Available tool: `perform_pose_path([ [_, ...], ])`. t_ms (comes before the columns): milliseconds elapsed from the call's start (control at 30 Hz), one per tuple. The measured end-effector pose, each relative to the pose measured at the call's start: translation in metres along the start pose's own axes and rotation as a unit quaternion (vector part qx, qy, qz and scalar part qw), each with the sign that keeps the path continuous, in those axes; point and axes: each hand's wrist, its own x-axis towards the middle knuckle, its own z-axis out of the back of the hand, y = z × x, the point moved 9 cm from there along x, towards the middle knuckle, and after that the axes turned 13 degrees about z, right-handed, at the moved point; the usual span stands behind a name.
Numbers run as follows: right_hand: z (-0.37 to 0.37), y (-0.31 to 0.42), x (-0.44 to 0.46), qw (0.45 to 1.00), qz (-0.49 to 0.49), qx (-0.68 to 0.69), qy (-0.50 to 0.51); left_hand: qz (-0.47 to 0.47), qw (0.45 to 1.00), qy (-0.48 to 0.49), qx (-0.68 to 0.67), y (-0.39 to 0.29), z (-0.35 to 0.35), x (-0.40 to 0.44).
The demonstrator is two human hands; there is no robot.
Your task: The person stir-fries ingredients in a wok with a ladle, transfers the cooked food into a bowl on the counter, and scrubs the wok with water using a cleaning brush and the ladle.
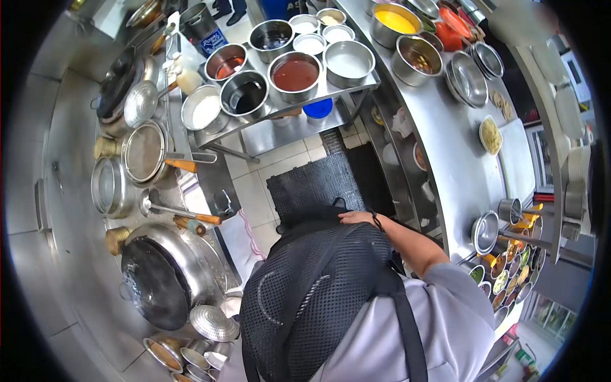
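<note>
Black mesh fabric with straps (312,280) covers the front of my body over a grey shirt. My right hand (356,218), with a dark band at the wrist, lies at its far edge beside a small black loop. Its fingers look stretched out on the dark cloth, partly hidden, and no held object shows. My left hand is out of sight. To my left, a ladle with a wooden handle (184,210) lies on the stove ledge near a large wok (156,283). A perforated skimmer (215,323) is close to my left side.
Ahead, a steel table (235,124) bears several pots of liquids and white powder-like contents. A steel counter (439,159) on the right holds bowls, a yellow-filled pot (396,22) and small ingredient containers (499,280). A black mat (315,181) lies on the tiled floor.
</note>
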Motion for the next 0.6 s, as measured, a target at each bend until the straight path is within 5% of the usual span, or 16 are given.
perform_pose_path([
  [67,0.033,0.029,-0.047,0.998,-0.031,-0.045,-0.028,-0.003,0.999,0.012,0.046,-0.026,-0.013,0.013],
  [133,0.087,0.065,-0.081,0.977,0.038,0.059,-0.2,-0.019,0.996,0.024,0.087,-0.056,-0.024,0.028],
  [300,0.21,0.204,-0.193,0.82,0.272,0.268,-0.427,-0.084,0.981,0.045,0.169,-0.16,-0.045,0.072],
  [500,0.211,0.41,-0.334,0.66,0.657,0.254,-0.262,0.013,0.93,0.037,0.365,-0.287,-0.071,0.077],
  [600,0.203,0.449,-0.351,0.631,0.733,0.158,-0.199,-0.093,0.872,0.002,0.481,-0.317,-0.047,0.198],
])
